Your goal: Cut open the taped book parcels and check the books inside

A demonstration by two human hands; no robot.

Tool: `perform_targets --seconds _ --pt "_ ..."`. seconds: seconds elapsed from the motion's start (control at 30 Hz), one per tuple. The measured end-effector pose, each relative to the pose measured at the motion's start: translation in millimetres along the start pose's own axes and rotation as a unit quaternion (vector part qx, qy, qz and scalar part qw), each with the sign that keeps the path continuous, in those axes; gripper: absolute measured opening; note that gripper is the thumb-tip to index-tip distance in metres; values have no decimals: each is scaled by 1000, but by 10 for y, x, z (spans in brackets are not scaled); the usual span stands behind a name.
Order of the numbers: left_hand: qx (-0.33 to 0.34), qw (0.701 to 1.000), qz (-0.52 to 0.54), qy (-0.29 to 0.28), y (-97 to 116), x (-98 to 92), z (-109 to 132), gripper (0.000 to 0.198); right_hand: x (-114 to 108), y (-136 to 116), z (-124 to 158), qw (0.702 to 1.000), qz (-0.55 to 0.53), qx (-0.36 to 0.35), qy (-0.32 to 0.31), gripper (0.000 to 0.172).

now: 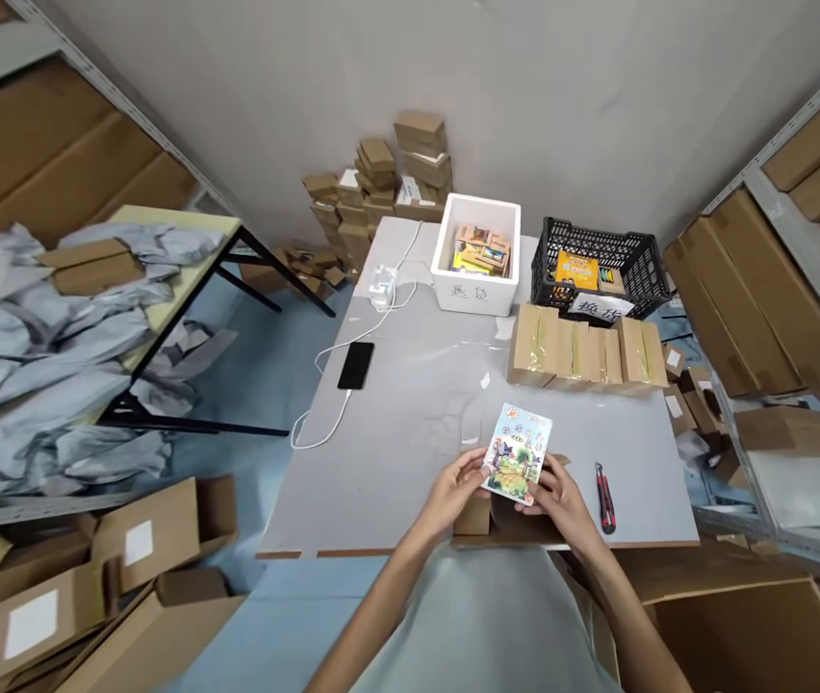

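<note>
A light blue picture book [518, 452] with a colourful cover is held up near the table's front edge. My left hand [457, 486] grips its left side, and my right hand [558, 496] has hold of its lower right corner. Below the book a small cardboard box [473, 517] stands at the edge, partly covered by the book and my hands. To the right of my right hand lies a red and black box cutter [604, 499] on the table.
On the grey table [410, 423] are a phone [356, 366] with a white cable, a white foam box [474, 294], a black crate [645, 279] and several taped cardboard boxes [573, 351]. A table with grey bags [99, 337] stands left. Open cartons [146, 539] lie on the floor.
</note>
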State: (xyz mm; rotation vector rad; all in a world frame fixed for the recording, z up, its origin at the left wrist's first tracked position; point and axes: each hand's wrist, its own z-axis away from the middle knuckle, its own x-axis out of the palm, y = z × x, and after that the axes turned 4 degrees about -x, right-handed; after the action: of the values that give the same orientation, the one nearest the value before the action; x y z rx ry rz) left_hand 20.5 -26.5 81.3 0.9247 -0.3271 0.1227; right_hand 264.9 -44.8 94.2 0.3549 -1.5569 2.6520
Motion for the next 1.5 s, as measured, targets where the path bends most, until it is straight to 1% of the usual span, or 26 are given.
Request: perform_targets --seconds 0.07,0.13,0.2,0.27,0.3,0.33,0.4,0.43,0.47,0.5,0.53,0.57,0.6,0.63,0.7,0.77,0.83,0.87,0.9,0.97,1.03,1.1,1.13,1.27,1.4,1.5 --pt "10 1000 10 10 151 -33 -91 79 28 -157 -171 1000 4 -23 -6 95" --pt "44 999 15 22 409 -55 -269 80 76 -423 -449 998 14 -57 -13 88" --pt "109 994 6 29 815 -58 -538 77 156 -805 -840 994 23 -107 -14 84" --pt "196 980 -8 37 1367 -40 -845 75 285 -1281 -1291 985 13 -171 -5 79" --pt "242 968 -12 57 1678 -25 -980 75 368 -1534 -1508 980 -4 -200 -3 75" --pt "281 955 -17 95 1991 -6 -1085 76 458 -1779 -1698 975 -27 -221 -3 72" --pt "347 917 -40 191 2535 27 -1169 79 633 -2174 -1948 969 -56 -241 0 63" --pt "380 895 -60 224 2720 33 -1148 77 696 -2291 -1997 969 -57 -241 -5 60" --pt "412 874 -80 245 2822 26 -1094 73 729 -2338 -1996 970 -51 -239 -14 59" --pt "439 856 -98 254 2833 1 -1019 69 724 -2310 -1952 970 -38 -237 -25 59" --pt "459 844 -114 254 2751 -44 -934 65 675 -2213 -1870 971 -19 -237 -35 60" --pt "468 839 -127 248 2582 -108 -849 63 578 -2055 -1761 970 2 -239 -38 62" --pt "461 842 -136 243 2338 -190 -767 61 435 -1851 -1629 970 24 -240 -32 65" --pt "437 855 -147 239 2033 -284 -691 62 251 -1614 -1484 970 45 -240 -12 66" --pt "333 898 -153 244 1308 -479 -547 66 -204 -1096 -1169 971 67 -217 68 68" --pt "183 939 -144 252 546 -636 -390 67 -692 -575 -842 967 66 -169 176 72" --pt "47 956 -138 256 -126 -711 -197 69 -1099 -100 -503 963 77 -93 243 79" --pt "-5 958 -137 251 -400 -712 -88 70 -1245 107 -330 961 91 -50 255 81" --pt "-43 960 -135 242 -626 -690 20 71 -1347 287 -162 962 109 -10 252 83" --pt "-80 966 -127 211 -938 -599 197 73 -1427 559 132 966 141 50 212 83" --pt "-78 976 -115 170 -1107 -486 275 77 -1399 721 318 972 162 71 157 84" --pt "-70 981 -120 137 -1188 -397 255 81 -1338 802 380 974 183 64 112 87" --pt "-64 981 -129 130 -1208 -369 226 81 -1312 820 377 973 196 57 104 89" --pt "-40 975 -162 145 -1193 -331 128 74 -1287 792 289 961 248 54 110 92" --pt "-24 972 -173 158 -1138 -294 83 82 -1280 744 189 942 304 61 129 87" --pt "-12 976 -163 146 -1122 -232 40 77 -1233 770 87 928 332 49 160 81"
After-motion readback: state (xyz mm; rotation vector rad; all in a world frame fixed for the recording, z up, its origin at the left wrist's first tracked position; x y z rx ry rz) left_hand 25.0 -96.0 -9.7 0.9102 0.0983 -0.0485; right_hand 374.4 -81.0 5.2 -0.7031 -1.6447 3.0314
